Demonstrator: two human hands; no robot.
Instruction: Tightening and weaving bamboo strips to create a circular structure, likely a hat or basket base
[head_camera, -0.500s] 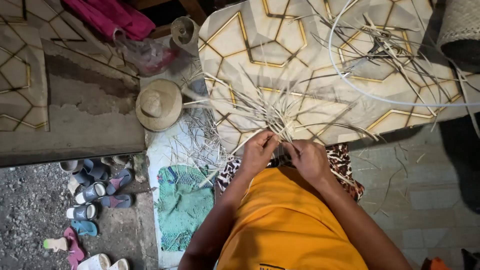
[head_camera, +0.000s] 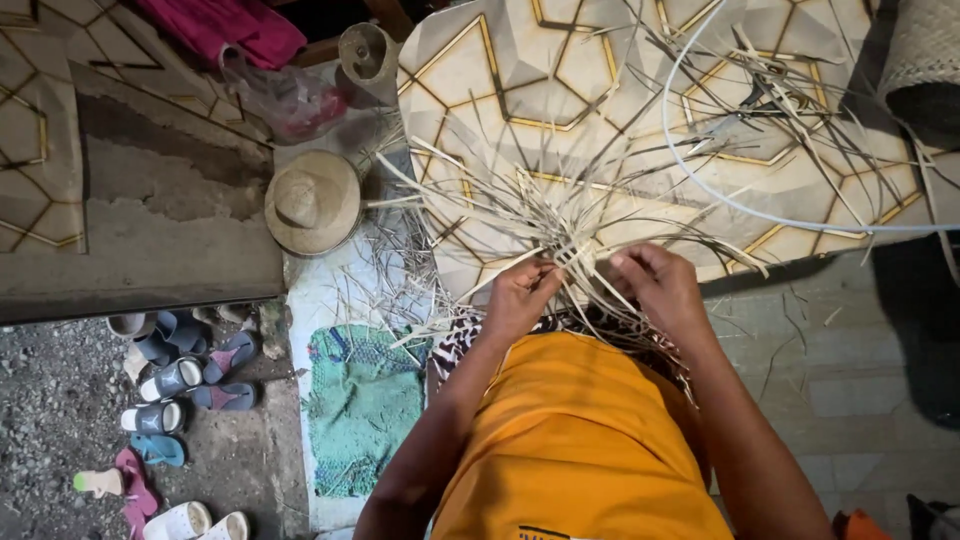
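Observation:
A tangle of pale straw strips (head_camera: 560, 215) fans out over a patterned floor mat (head_camera: 480, 70) in front of me. My left hand (head_camera: 522, 292) pinches strips at the bundle's near end, where they cross. My right hand (head_camera: 660, 285) grips neighbouring strips just to the right, fingers curled over them. Both hands sit close together above my lap, over my orange shirt (head_camera: 580, 440). The exact crossing point of the strips is partly hidden by my fingers.
A woven conical hat (head_camera: 312, 202) lies left of the strips. A thin white cable (head_camera: 700, 180) curves across the mat. A green cloth (head_camera: 362, 400) is at my left; several sandals (head_camera: 180, 370) lie on gravel beyond. A woven basket (head_camera: 925, 60) stands top right.
Both hands stay on the strips near my lap. My fingers have shifted slightly along the strips; the bundle lies much as before.

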